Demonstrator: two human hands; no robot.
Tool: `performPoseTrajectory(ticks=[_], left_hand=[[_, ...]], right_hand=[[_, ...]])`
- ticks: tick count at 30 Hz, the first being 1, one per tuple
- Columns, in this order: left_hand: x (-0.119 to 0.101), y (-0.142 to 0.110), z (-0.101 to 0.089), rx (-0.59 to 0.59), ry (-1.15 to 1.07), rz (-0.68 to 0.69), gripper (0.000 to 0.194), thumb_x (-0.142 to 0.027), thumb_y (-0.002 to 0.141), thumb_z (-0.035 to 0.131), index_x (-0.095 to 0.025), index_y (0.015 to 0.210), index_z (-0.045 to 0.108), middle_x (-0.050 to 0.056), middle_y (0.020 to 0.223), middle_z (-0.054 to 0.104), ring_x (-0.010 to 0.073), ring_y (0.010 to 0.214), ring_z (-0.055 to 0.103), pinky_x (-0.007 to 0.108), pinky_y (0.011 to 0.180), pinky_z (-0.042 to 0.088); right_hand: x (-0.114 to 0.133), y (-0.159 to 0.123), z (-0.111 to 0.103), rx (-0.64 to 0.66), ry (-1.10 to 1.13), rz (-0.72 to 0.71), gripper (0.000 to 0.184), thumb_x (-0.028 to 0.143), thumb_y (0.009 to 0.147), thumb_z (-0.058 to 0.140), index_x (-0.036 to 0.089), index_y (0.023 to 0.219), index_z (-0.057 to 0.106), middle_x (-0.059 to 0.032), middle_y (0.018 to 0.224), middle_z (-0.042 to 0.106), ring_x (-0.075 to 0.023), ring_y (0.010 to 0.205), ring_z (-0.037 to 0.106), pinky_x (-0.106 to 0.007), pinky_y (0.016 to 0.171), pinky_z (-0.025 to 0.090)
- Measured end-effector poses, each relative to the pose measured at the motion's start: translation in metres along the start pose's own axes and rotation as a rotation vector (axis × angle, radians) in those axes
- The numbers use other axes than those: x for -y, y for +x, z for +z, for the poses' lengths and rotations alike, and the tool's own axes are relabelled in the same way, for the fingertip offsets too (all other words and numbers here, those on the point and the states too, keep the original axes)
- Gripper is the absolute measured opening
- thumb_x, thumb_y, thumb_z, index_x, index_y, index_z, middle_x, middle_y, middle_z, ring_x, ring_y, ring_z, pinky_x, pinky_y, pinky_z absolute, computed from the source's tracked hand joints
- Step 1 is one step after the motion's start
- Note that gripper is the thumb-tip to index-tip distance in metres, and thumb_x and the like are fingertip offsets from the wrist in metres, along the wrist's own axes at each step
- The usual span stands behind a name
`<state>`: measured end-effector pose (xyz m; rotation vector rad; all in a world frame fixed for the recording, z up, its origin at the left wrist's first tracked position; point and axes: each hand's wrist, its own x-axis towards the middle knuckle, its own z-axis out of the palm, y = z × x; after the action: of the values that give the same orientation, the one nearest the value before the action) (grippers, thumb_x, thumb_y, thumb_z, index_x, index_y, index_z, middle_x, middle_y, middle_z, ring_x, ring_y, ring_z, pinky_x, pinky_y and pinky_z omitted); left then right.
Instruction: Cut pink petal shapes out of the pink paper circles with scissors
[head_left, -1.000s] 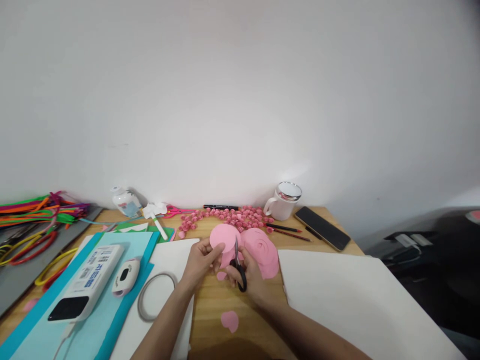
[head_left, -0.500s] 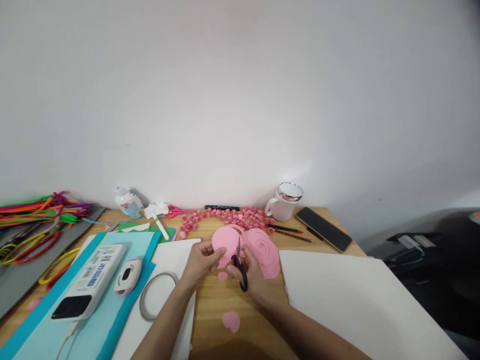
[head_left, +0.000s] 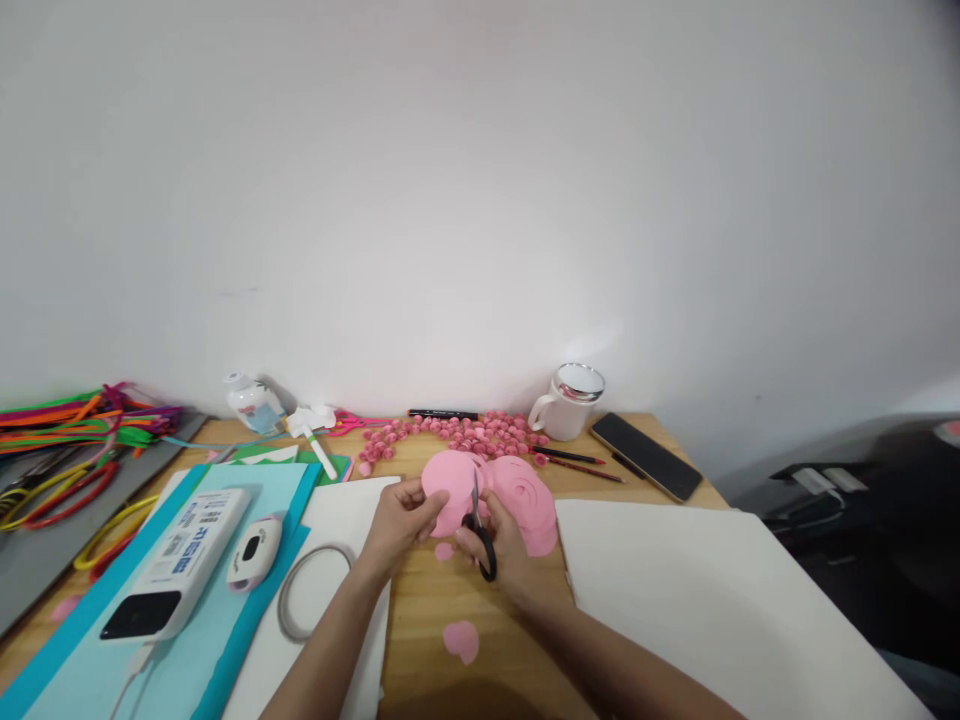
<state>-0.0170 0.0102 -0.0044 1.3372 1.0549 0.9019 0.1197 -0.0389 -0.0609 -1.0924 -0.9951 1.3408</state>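
Near the middle of the frame, slightly low, the left hand (head_left: 405,520) is holding a pink paper disc (head_left: 444,478), its thumb lying on top of the lower left edge. Just to the right, the right hand (head_left: 504,548) is gripping black-handled scissors (head_left: 487,556), fingers closing around the loops, while the blades are pointing up the frame at the disc's right side; how far they are parting is too small to tell. Behind the right hand, right of centre, pink spiral-cut paper (head_left: 531,500) is lying in an overlapping heap. Above the hands, a cluster of small pink rolls (head_left: 480,434) is spreading across the wooden table (head_left: 420,670), with a black marker (head_left: 442,414) lying along its upper edge and two pencils (head_left: 574,457) resting at its right. A white mug (head_left: 568,405) is standing further right, and a dark phone (head_left: 646,457) is lying beside it. At the lower centre, a pink scrap (head_left: 461,641) is lying alone on the wood. A large white sheet (head_left: 697,590) is filling the lower right. At the lower left, a white device (head_left: 180,560) with a black panel is resting on blue sheets (head_left: 202,640), and a grey ring (head_left: 283,600) is lying near the left forearm. Colourful fuzzy stems (head_left: 82,425) are crowding the frame's left edge
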Motion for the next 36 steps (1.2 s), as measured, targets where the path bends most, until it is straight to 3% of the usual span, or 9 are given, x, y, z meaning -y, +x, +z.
performPoseTrajectory(ticks=[4, 11, 17, 21, 25, 36], left_hand=[[0.002, 0.000, 0.000, -0.003, -0.063, -0.004, 0.038, -0.037, 0.069, 0.069, -0.016, 0.049, 0.044, -0.008, 0.035, 0.039, 0.0032, 0.033, 0.028, 0.018, 0.038, 0.018], [0.004, 0.000, 0.004, 0.021, -0.162, -0.034, 0.029, -0.039, 0.071, 0.068, -0.016, 0.061, 0.052, -0.005, 0.043, 0.053, 0.0051, 0.029, 0.037, 0.018, 0.033, 0.022], [0.007, 0.000, 0.003, -0.041, -0.030, -0.045, 0.041, -0.039, 0.065, 0.072, -0.014, 0.044, 0.046, -0.008, 0.031, 0.038, 0.0030, 0.032, 0.028, 0.018, 0.037, 0.017], [0.008, 0.001, 0.000, -0.035, -0.017, -0.046, 0.041, -0.039, 0.060, 0.074, -0.014, 0.045, 0.046, -0.008, 0.034, 0.038, 0.0032, 0.035, 0.027, 0.019, 0.038, 0.015], [0.008, 0.002, -0.002, -0.021, -0.013, -0.036, 0.037, -0.037, 0.059, 0.075, -0.014, 0.047, 0.048, -0.007, 0.037, 0.039, 0.0038, 0.037, 0.028, 0.019, 0.040, 0.016], [0.005, 0.002, 0.000, -0.024, -0.033, -0.024, 0.039, -0.035, 0.058, 0.076, -0.015, 0.046, 0.045, -0.008, 0.037, 0.036, 0.0035, 0.037, 0.025, 0.019, 0.040, 0.015]], right_hand=[[-0.003, 0.000, 0.000, 0.002, 0.022, 0.007, 0.046, 0.032, 0.067, 0.072, 0.020, 0.103, 0.046, 0.0090, 0.050, 0.051, -0.0088, 0.042, 0.044, -0.019, 0.040, 0.033], [-0.001, -0.002, 0.007, 0.016, 0.025, 0.028, 0.042, 0.030, 0.066, 0.070, 0.019, 0.100, 0.047, 0.0103, 0.046, 0.048, -0.0081, 0.038, 0.041, -0.018, 0.037, 0.030], [0.007, -0.006, 0.012, -0.003, 0.046, 0.080, 0.044, 0.032, 0.063, 0.071, 0.020, 0.098, 0.047, 0.0114, 0.047, 0.045, -0.0094, 0.040, 0.046, -0.019, 0.038, 0.035], [0.017, -0.007, 0.013, -0.026, 0.046, 0.069, 0.053, 0.033, 0.054, 0.078, 0.022, 0.095, 0.048, 0.0081, 0.055, 0.053, -0.0143, 0.052, 0.056, -0.023, 0.046, 0.043], [0.017, -0.006, 0.011, -0.026, 0.035, 0.036, 0.052, 0.036, 0.054, 0.078, 0.023, 0.095, 0.048, 0.0059, 0.061, 0.057, -0.0168, 0.061, 0.060, -0.027, 0.053, 0.047], [0.002, -0.003, 0.008, -0.011, -0.009, 0.025, 0.046, 0.034, 0.062, 0.074, 0.021, 0.097, 0.047, 0.0084, 0.056, 0.052, -0.0126, 0.048, 0.055, -0.022, 0.044, 0.040]])
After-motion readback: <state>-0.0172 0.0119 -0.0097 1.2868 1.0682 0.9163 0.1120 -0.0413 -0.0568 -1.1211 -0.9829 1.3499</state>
